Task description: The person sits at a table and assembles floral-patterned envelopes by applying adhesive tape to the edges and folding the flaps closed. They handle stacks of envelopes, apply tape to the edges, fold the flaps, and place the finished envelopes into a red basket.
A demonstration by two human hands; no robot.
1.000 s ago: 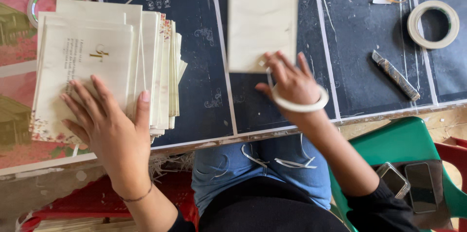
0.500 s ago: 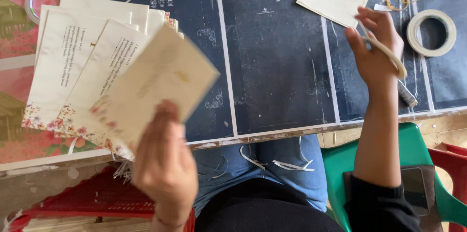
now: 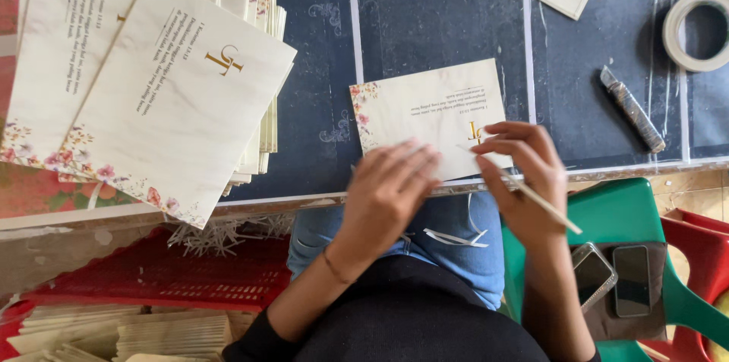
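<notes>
Floral card (image 3: 429,115), left hand (image 3: 391,195) flat, perhaps pressing

Soft, even daylight fills the head view, bright without harsh glare. The pale cards (image 3: 163,89) at ten o'clock are the brightest area yet keep their print readable. Shadows are faint and diffuse: a soft one lies under the left hand (image 3: 391,191) and along the stack's right edge. The dark mat (image 3: 425,20) shows no hot spots. Focus is sharp at centre; the right hand (image 3: 524,180) shows slight motion blur, and lines bow mildly toward the edges.
</notes>
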